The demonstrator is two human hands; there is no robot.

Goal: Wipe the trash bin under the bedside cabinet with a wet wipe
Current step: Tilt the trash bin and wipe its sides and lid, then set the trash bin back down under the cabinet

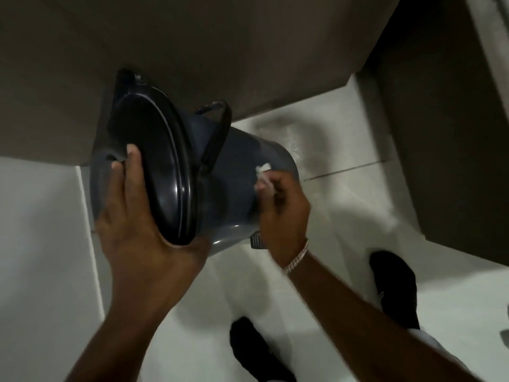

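One brown bedside cabinet (192, 45) is standing on the pale tiled floor (344, 188). One dark blue-grey plastic trash bin (234, 172) is lying tilted before it, black lid (154, 172) facing the person. Two hands are working: the left hand (143, 230) is gripping the lid's rim, while the right hand (283, 208), its grip pinching one white wet wipe (263, 176), is pressing it against the bin's side.
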